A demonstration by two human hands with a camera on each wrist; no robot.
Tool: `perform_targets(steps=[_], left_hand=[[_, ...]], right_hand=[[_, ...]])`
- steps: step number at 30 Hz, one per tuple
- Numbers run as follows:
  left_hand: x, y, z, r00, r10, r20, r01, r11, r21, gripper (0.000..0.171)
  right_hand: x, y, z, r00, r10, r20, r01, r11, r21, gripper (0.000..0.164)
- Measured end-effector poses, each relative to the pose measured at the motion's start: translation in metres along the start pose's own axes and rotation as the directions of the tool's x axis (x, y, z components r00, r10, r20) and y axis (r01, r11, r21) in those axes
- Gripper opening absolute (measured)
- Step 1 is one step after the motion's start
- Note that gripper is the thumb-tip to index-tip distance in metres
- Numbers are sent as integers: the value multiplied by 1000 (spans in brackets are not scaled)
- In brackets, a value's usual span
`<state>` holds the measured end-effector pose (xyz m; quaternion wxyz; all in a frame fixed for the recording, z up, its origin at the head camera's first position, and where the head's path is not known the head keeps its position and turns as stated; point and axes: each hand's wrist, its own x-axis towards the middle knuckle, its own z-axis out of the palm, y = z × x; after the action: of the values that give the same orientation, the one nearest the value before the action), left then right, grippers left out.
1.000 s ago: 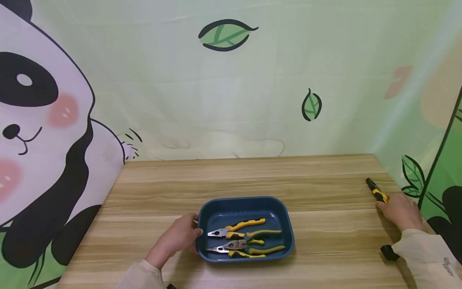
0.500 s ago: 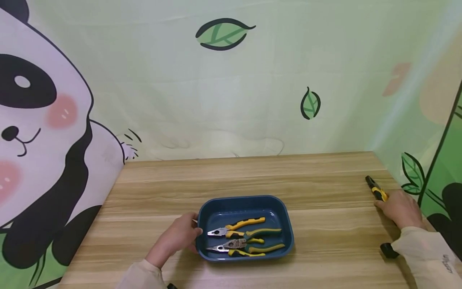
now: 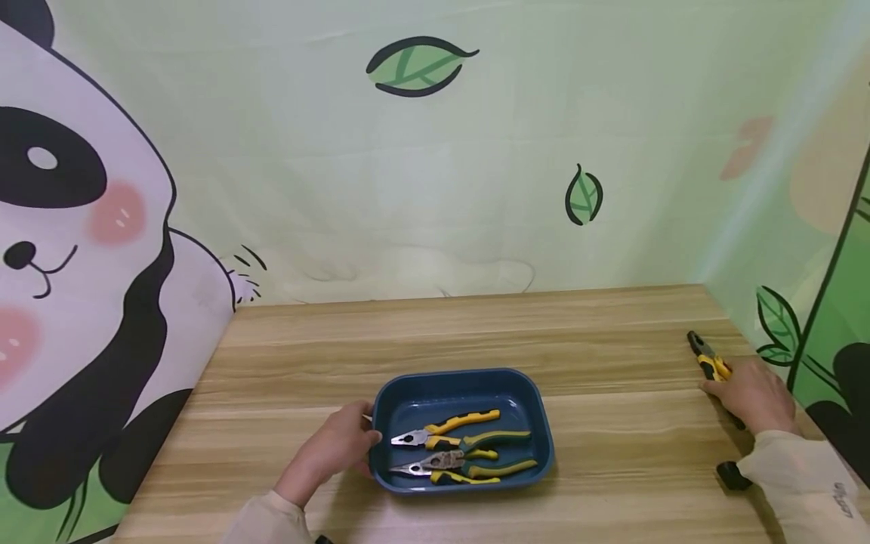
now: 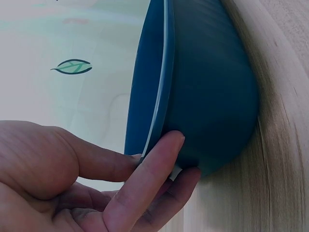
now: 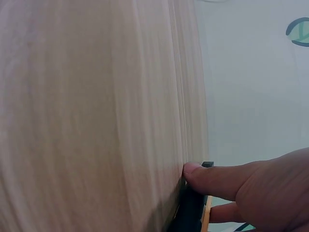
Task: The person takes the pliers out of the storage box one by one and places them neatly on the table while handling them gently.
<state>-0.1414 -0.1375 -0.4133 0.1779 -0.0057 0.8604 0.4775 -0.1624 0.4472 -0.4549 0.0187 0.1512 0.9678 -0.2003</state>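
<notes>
A blue tray (image 3: 462, 381) stands on the table with several pliers in it. Among them are pliers with orange-yellow handles (image 3: 469, 420) and pliers with green and yellow handles (image 3: 499, 470). My left hand (image 3: 340, 438) pinches the tray's left rim; in the left wrist view, its thumb is at the inner side and its fingers lie against the outer wall (image 4: 212, 92). At the table's right side my right hand (image 3: 756, 397) grips black-and-yellow pliers (image 3: 710, 364) by the handles. Their dark nose points away to the back left. The palm hides part of the handles.
The wood-grain table (image 3: 306, 355) reaches back to a wall cloth (image 3: 326, 174) printed with a panda and leaves. Another stretch of cloth (image 3: 836, 317) stands close beside the right hand.
The pliers in my right hand have turned slightly, so more of their nose shows and a handle end appears below the hand. The left hand and tray stay in place.
</notes>
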Motion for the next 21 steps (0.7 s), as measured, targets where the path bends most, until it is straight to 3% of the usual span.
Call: perform_targets(steps=[21], left_hand=[[-2,0,0,1000,7,-10,-7,1000,-25,32]], right_hand=[[0,-2,-2,1000,17,26,-16,999,-30,48]])
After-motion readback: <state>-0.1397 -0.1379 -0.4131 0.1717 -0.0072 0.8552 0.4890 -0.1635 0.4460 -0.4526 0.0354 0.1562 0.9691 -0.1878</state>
